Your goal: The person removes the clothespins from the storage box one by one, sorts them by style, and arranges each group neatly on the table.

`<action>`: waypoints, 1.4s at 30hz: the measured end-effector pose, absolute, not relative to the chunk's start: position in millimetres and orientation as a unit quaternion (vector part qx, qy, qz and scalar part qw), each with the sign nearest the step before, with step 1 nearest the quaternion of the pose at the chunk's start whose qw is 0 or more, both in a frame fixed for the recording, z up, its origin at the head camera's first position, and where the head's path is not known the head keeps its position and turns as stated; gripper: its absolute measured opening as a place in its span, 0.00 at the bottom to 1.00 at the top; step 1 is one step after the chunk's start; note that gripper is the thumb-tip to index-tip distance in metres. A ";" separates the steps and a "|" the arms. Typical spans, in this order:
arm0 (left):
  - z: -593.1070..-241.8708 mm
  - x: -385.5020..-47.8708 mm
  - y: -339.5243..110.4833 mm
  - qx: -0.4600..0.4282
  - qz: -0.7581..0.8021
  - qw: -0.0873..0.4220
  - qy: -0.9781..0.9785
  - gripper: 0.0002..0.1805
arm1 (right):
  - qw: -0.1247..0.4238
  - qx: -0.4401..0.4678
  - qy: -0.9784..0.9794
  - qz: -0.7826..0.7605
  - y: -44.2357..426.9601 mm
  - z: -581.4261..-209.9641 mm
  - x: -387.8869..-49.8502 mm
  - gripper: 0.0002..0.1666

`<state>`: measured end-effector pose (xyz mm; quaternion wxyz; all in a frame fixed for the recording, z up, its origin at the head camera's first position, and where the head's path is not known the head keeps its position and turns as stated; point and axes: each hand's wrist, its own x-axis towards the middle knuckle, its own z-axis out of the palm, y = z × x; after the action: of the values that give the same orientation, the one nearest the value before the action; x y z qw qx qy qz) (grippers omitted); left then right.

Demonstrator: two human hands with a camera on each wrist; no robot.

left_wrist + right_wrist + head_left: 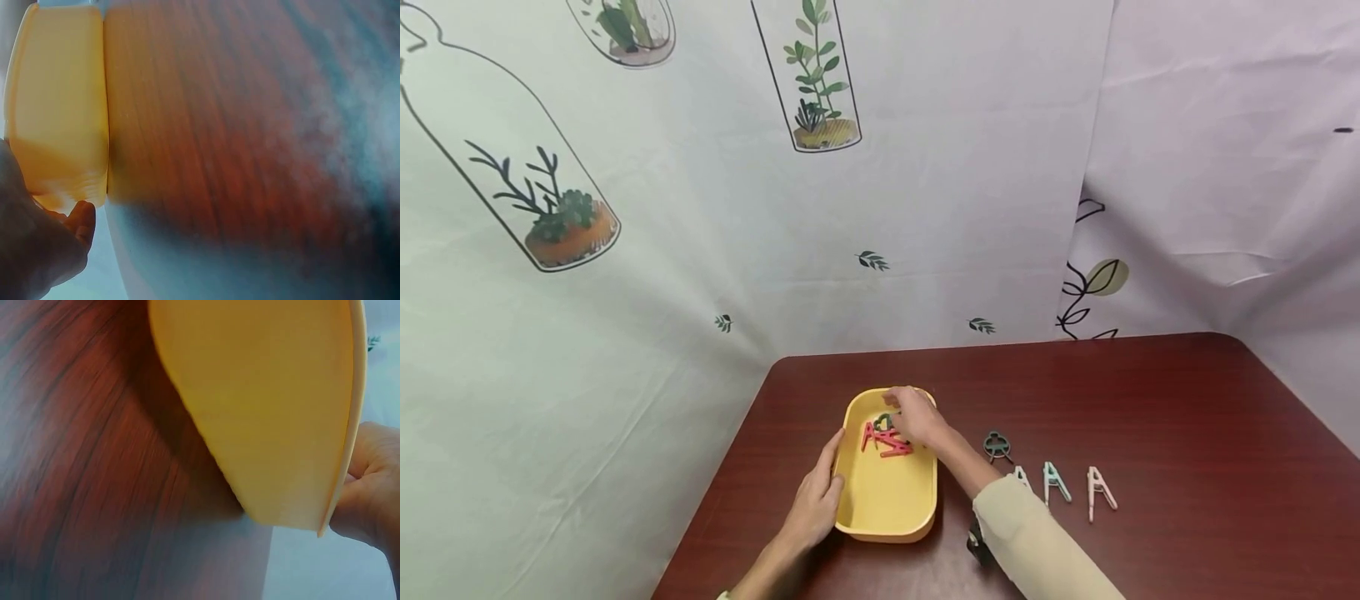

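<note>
Yellow tray (887, 504): at its left wall, your left hand (811, 505) touches it, fingers loosely extended. Inside lie red clips (895, 452); your right hand (917, 418) reaches over them, any pinch indiscernible. Rightward, on the reddish-brown table (1195, 425): 1 dark-green clip (997, 454), 1 mint clip (1051, 478), 1 pale-pink clip (1094, 481).
</note>
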<state>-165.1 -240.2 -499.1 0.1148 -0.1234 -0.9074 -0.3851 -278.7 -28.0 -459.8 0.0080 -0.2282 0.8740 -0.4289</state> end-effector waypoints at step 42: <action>-501.2 -165.9 -241.9 -0.122 -0.390 0.114 -0.906 0.39 | -0.003 -0.165 0.878 -0.449 -54.7 -483.6 -281.1 0.18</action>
<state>-165.9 -241.9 -501.2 0.1142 -0.1217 -0.9056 -0.3898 -281.1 -54.7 -483.6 -0.0027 -0.1651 0.8780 -0.4493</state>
